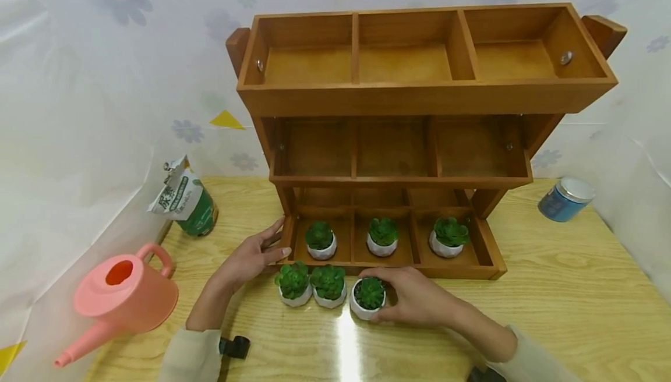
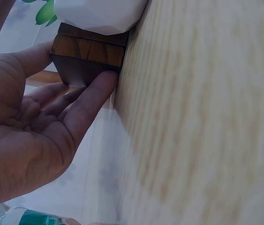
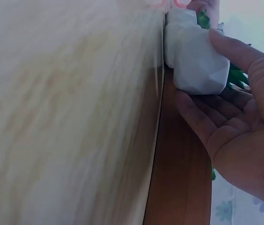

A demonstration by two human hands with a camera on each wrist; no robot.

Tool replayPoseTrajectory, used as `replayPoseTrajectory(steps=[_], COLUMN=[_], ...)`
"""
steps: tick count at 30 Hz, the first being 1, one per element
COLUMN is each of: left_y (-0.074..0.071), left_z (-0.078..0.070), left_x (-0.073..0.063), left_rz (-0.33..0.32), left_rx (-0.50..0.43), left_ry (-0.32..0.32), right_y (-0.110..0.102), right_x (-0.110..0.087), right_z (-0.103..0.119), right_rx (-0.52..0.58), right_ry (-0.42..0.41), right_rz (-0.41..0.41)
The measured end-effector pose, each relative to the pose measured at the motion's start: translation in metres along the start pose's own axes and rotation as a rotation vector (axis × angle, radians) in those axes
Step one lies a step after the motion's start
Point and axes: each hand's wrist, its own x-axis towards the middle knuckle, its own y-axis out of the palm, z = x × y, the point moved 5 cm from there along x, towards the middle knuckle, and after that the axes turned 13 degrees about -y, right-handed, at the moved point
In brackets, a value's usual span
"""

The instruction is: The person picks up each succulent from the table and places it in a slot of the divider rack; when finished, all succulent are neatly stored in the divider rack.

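My right hand (image 1: pixel 419 297) holds a small potted succulent (image 1: pixel 369 294), thumb and fingers on opposite sides of its white faceted pot (image 3: pixel 201 63). In the right wrist view that pot appears slightly off the tabletop. Left of it, two similar succulents (image 1: pixel 295 282) (image 1: pixel 328 284) stand side by side before a three-tier wooden shelf (image 1: pixel 427 99). At the shelf's lower left end, my left hand (image 1: pixel 249 258) grips the corner (image 2: pixel 89 51), thumb on one face and fingers along another. The bottom tier holds three potted succulents (image 1: pixel 321 239) (image 1: pixel 383 236) (image 1: pixel 448 236), one per compartment.
A pink watering can (image 1: pixel 131 297) stands at the left, its spout toward the front. Behind it is a clipped green-and-white bag (image 1: pixel 189 201). A blue jar with a silver lid (image 1: pixel 565 200) sits at the right. Patterned sheeting (image 1: pixel 199 50) hangs behind the table.
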Motion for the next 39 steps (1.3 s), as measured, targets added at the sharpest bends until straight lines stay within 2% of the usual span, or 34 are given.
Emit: replayPoseTrajectory(steps=[5,16,27,33,39], left_y=[0.001,0.001,0.000,0.000,0.000], left_z=[-0.001,-0.002,-0.001,-0.001,-0.001], left_x=[0.000,-0.001,-0.001,-0.001,0.000], left_rz=[0.001,-0.002,-0.007,-0.004,0.004], left_rx=[0.005,-0.010,-0.003,-0.013,-0.024], left_ry=[-0.002,-0.021,-0.010,-0.020,-0.030], right_y=[-0.008,-0.029,-0.073,-0.101,-0.124], right_x=[-0.006,-0.018,-0.030,-0.035,-0.041], right_z=[0.000,0.004,0.010,0.017,0.019], right_rx=[0.017,0.030,-0.060,-0.034,-0.073], right_ry=[-0.021,0.012,0.059,-0.001,-0.019], right_rz=[-0.087,-0.157,-0.224,-0.298,-0.328])
